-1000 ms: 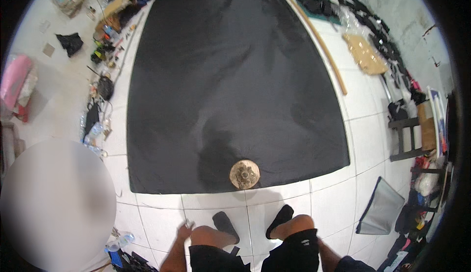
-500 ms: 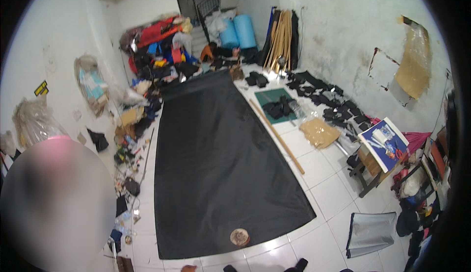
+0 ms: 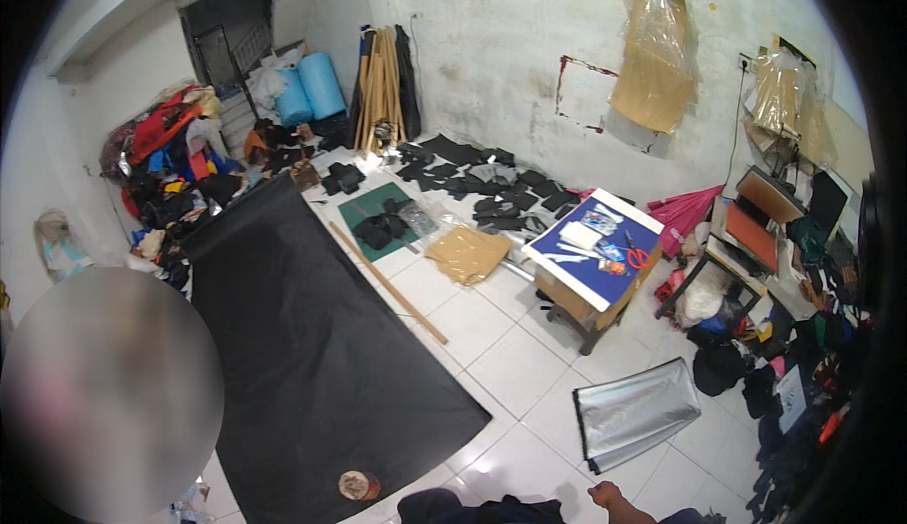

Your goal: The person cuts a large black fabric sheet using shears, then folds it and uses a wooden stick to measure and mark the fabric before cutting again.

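My right hand point(image 3: 605, 495) comes in at the lower edge with its fingers curled in, and nothing shows in it. It is apart from everything, nearest to a folded silver sheet point(image 3: 638, 412) with a dark edge on the tiled floor. My left hand is out of view. Dark clothing of mine point(image 3: 482, 510) fills part of the bottom edge. To the left a large black fabric sheet point(image 3: 312, 335) lies spread on the floor. On its near end sits a round object with a pale, stained top point(image 3: 354, 484). A blurred oval hides the sheet's left side.
A low table point(image 3: 609, 288) with a blue top carries red-handled scissors point(image 3: 639, 258) and small packets. A wooden stick point(image 3: 397, 288) lies beside the black sheet. Beyond are a green mat point(image 3: 364, 205), brown plastic-wrapped material point(image 3: 466, 255) and black scraps point(image 3: 491, 176). Clutter lines the right side.
My view has swung to the right, so the room's contents sit further left. My right hand has come into view at the bottom. The black sheet and the silver sheet lie as before.
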### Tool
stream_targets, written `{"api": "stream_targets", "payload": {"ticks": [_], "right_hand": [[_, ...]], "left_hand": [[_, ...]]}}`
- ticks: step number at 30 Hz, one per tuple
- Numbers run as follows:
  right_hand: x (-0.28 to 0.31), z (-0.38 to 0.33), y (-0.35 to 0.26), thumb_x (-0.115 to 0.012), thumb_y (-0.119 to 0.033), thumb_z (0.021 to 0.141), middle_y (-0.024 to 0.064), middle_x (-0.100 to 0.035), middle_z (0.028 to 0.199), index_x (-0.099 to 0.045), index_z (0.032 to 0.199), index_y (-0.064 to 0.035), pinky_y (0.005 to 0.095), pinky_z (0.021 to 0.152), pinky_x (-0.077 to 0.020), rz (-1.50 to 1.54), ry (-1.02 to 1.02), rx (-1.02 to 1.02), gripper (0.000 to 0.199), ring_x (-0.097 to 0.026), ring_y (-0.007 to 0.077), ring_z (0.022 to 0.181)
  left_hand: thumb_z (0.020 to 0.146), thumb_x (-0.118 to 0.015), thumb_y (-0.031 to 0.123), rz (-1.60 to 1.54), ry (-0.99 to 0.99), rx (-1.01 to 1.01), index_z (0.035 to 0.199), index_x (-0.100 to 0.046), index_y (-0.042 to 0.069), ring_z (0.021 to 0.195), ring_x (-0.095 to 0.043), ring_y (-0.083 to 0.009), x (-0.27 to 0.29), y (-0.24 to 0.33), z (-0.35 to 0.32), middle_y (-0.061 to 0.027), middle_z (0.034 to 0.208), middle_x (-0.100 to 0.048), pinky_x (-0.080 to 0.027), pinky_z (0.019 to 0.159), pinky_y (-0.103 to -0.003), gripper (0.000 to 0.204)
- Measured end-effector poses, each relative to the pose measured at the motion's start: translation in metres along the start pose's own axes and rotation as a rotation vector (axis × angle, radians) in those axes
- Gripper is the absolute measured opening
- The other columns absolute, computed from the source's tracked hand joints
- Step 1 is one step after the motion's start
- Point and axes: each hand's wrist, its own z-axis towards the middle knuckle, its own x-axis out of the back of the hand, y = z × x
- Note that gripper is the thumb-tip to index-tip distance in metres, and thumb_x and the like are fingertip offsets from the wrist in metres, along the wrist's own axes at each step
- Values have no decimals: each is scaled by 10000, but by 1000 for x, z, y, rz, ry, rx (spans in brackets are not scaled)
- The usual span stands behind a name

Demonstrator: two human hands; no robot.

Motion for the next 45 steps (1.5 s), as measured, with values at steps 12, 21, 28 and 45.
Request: {"api": "stream_targets", "payload": {"ticks": [12,21,28,45], "right_hand": [[121,195,-59,-689,-322,862,113,-689,765,-675,1007,23,337,595,-521,232,119,193,374,-646,183,629],[255,206,-256,-625,-236,955,81,-662,722,-661,985,21,292,605,-498,376,89,278,261,-624,142,629],[328,291,-447,-667,-272,929,137,-699,784,-679,976,27,314,683,-525,415,112,488,303,-674,190,713],[362,663,-872,-645,-392,907,123,-678,749,-666,957,15,345,602,-526,-191,-119,615,410,-652,201,623]], "left_hand": [[842,-589,361,294,256,-306,957,-707,72,906,-669,-364,18,139,106,-187,897,-697,-510,802,-502,333],[932,-570,455,-422,339,-435,1248,-623,21,1147,-611,-330,203,606,230,-202,1220,-647,-460,982,-385,540],[920,-599,436,-350,439,-403,1221,-630,5,1063,-641,-307,271,696,330,-191,1143,-673,-488,922,-383,527],[995,-400,399,-673,-96,524,1343,-552,34,1264,-516,-363,327,571,439,-199,1392,-530,-388,1075,-434,527]]}}
